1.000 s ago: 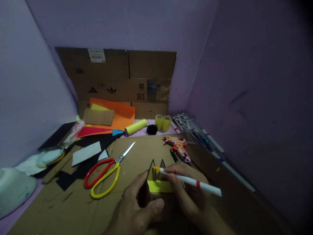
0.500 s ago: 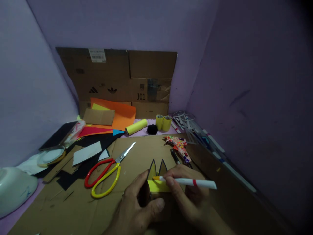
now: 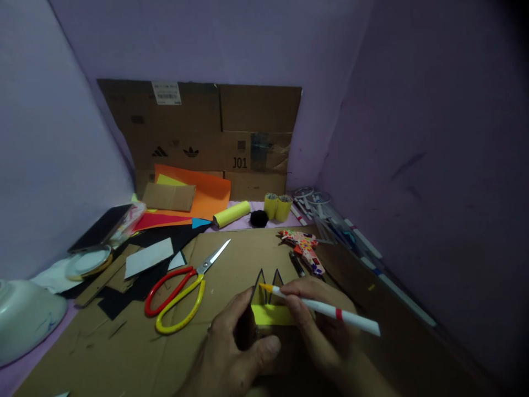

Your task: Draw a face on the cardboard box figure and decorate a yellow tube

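Guiding the marker inside the dark edge of the yellow piece asks, I judge, for short, light strokes. From far, I see this piece between both hands, above the cardboard sheet. The right hand pinches the marker; the left hand curls around the piece's side, gripping it, and should be steady. Scissors lie apart, on the left.

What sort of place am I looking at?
Probably a home craft corner: scissors, orange sheet and a white pen in the right hand, all between purple walls.
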Available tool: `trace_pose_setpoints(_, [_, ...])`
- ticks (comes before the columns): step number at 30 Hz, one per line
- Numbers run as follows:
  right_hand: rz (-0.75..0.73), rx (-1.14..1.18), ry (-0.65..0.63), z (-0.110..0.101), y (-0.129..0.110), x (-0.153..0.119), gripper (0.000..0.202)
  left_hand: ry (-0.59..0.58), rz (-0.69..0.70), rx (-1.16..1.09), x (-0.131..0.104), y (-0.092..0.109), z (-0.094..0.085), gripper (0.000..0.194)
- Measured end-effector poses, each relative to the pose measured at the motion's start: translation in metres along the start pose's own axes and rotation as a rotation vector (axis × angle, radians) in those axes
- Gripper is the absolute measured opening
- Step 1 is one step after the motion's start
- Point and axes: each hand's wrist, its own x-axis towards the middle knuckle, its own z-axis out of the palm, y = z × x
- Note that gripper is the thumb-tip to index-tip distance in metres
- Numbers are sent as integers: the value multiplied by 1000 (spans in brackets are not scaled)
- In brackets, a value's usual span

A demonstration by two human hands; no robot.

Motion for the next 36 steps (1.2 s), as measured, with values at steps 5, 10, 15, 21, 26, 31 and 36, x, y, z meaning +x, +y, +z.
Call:
trace_pose_setpoints(5, [-11,24,-71,0,-1,0,13,36,-40,28,1,2,0,56])
trace_pose_setpoints(10, [-18,-11,-14,0,1,1,14,-15,30,-17,1,3,0,53])
trace_pose_setpoints(15, [-2,25,-71,0,1,0,12,6,-25,45,1,4,-1,55])
trace_pose_setpoints(21, [-20,-4,-4,4,1,-1,17,6,-5,5,1,4,0,57])
trace_pose_setpoints(26, [-25,63,-60,4,-1,1,12,25,-69,69,0,5,0,53])
trace_pose_setpoints(31, [-13,9,16,4,1,-2,16,-2,-1,20,1,6,1,51])
trace_pose_setpoints(36, [-6,34,-16,6,0,-2,12,50,-50,80,0,1,0,56])
